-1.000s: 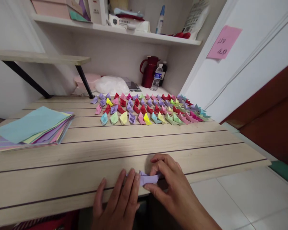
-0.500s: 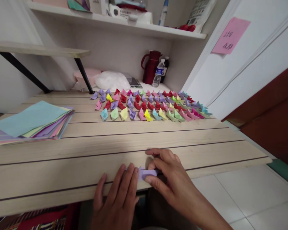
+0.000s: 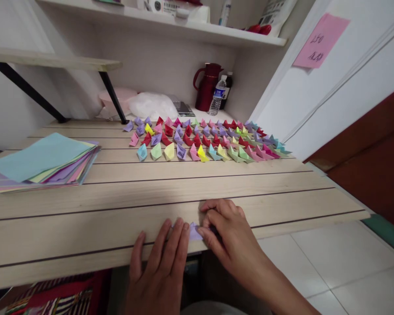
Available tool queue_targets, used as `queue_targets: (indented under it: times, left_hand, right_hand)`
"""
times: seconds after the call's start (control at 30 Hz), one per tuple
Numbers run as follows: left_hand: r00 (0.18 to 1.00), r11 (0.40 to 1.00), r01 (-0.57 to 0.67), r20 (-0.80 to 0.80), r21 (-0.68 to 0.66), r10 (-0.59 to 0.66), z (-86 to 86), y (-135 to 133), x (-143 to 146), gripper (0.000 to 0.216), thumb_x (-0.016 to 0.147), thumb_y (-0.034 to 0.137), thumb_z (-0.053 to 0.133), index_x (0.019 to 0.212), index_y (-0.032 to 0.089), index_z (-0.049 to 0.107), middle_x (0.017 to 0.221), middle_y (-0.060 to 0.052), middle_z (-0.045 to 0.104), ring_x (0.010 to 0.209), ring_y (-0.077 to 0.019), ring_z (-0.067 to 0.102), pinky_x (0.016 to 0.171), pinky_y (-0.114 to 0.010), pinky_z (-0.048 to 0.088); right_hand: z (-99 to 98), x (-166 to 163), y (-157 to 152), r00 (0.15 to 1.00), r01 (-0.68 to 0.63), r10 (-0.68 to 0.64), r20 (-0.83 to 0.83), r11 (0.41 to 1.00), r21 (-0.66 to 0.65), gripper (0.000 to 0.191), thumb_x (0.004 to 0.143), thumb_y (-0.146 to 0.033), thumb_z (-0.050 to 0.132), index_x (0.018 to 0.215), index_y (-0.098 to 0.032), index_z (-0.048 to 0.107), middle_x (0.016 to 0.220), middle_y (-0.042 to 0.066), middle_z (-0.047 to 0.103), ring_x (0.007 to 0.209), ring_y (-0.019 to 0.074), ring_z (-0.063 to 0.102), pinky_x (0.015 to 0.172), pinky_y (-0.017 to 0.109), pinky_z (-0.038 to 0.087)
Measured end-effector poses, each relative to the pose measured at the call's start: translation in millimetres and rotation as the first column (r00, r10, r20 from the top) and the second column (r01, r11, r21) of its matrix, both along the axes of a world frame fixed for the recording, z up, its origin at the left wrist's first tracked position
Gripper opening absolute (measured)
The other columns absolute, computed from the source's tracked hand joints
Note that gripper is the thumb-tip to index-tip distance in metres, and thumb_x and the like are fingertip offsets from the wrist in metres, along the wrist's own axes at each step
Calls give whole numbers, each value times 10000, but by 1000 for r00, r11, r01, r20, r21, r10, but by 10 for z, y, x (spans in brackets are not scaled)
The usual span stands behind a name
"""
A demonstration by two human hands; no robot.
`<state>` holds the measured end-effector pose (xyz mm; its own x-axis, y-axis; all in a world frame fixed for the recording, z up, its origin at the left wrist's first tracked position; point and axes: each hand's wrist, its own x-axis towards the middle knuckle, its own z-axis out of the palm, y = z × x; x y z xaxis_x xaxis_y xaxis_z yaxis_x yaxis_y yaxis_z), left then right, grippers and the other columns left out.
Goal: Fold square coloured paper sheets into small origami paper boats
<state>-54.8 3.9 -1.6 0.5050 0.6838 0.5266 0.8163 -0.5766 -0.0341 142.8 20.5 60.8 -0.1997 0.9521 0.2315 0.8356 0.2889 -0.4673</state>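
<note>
A small piece of folded purple paper lies at the near edge of the wooden table. My left hand rests flat beside it, fingers stretched out and pressing its left end. My right hand covers its right part, with thumb and fingers pinched on the fold. Most of the paper is hidden under the two hands.
Several rows of small folded paper boats in many colours stand at the far middle of the table. A stack of coloured paper sheets lies at the left. A red jug and a water bottle stand at the back.
My right hand has slid left along the purple paper, so less of it shows now. The left hand has stayed pressed in place. The camera has tilted slightly down.
</note>
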Motion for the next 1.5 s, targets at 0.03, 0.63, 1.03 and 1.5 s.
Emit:
queue_targets:
  times: [0.03,0.63,1.03,1.5]
  left_hand:
    - [1000,1000,5,-20,-2,-5,10,-2,-12,618,908,115,448,1508,257,398,1485,22,551,1405,-167,438,1258,-448,-16]
    - [998,993,-22,49,-114,27,70,-64,32,816,801,39,457,1498,451,351,1532,94,478,1399,-183,439,1235,-484,15]
    - [1000,992,-25,6,-121,26,77,-59,21,775,831,35,431,1500,420,364,1549,103,454,1425,-182,380,1233,-511,10]
    - [992,984,124,-31,126,-121,-42,62,-169,549,864,114,454,1400,192,547,1446,0,583,1333,-142,475,1258,-422,10]
  right_hand:
    - [-3,-7,-3,1000,-6,6,14,1000,2,120,963,-173,542,851,-217,551,1151,81,622,1039,276,546,863,448,412]
    - [-244,100,-261,986,78,-29,-164,950,303,461,962,-47,403,1364,-257,482,1368,100,455,1306,244,428,1055,429,406]
    - [-635,48,-510,993,-116,95,71,907,406,571,947,-26,424,1503,-155,429,1332,110,561,1292,235,470,1105,387,371]
    - [-583,-106,-406,965,-69,-73,251,857,511,451,1005,-113,378,1376,-267,585,1215,87,597,1141,265,501,985,439,346]
